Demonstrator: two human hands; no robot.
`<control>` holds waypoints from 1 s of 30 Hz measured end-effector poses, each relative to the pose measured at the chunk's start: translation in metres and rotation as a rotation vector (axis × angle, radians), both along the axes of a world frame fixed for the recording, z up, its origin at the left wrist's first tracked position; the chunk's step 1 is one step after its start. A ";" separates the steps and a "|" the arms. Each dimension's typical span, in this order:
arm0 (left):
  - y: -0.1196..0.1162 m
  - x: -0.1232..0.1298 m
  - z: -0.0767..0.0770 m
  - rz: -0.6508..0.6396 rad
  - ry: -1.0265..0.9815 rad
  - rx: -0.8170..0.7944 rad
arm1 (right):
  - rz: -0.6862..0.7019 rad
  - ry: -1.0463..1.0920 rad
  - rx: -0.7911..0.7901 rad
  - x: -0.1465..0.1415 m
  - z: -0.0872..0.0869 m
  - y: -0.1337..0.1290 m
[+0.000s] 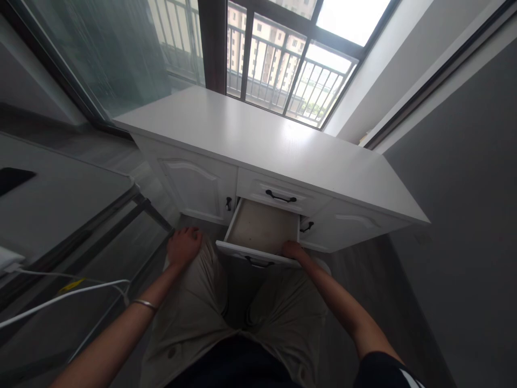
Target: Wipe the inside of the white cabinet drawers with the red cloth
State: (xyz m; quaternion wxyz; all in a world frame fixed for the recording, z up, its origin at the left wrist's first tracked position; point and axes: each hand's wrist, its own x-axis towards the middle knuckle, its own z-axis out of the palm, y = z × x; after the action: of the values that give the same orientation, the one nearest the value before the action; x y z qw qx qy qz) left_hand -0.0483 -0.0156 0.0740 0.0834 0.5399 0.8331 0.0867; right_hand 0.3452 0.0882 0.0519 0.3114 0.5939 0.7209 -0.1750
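A white drawer [262,223] is pulled out from the middle of a white cabinet [278,139], and its inside shows bare apart from small dark specks. My right hand [291,249] is at the drawer's front right corner, its fingers curled in over the front panel; the fingertips are partly hidden. On the front panel is a black handle [258,263]. My left hand [184,245] lies on my left knee, left of the drawer, holding nothing, with its fingers laid over the trousers.
Above the open drawer is a closed drawer with a black handle [280,196]. Cabinet doors with black handles flank both drawers. A table [72,199] with a dark flat object stands at left, near a white cable [72,291]. Behind the cabinet are windows [278,59]; a grey wall [464,188] rises at right.
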 end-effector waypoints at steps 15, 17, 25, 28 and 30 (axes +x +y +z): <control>0.000 0.000 -0.004 -0.007 0.021 0.011 | 0.004 0.039 -0.033 0.001 -0.004 0.000; 0.001 0.000 -0.003 -0.009 0.022 0.005 | 0.005 0.049 -0.055 0.002 -0.004 0.001; -0.001 -0.001 -0.003 0.000 0.024 0.012 | -0.035 0.063 -0.184 -0.001 0.001 0.011; -0.001 0.000 -0.002 0.001 0.019 0.020 | -0.061 0.071 -0.205 -0.005 0.004 0.012; 0.000 0.001 -0.001 0.003 0.014 0.020 | -0.078 0.081 -0.203 -0.011 0.006 0.012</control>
State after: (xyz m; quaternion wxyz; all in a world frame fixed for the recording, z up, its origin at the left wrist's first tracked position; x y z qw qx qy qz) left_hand -0.0470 -0.0158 0.0725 0.0720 0.5402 0.8335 0.0913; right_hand 0.3343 0.1003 0.0580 0.3334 0.5792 0.6879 -0.2830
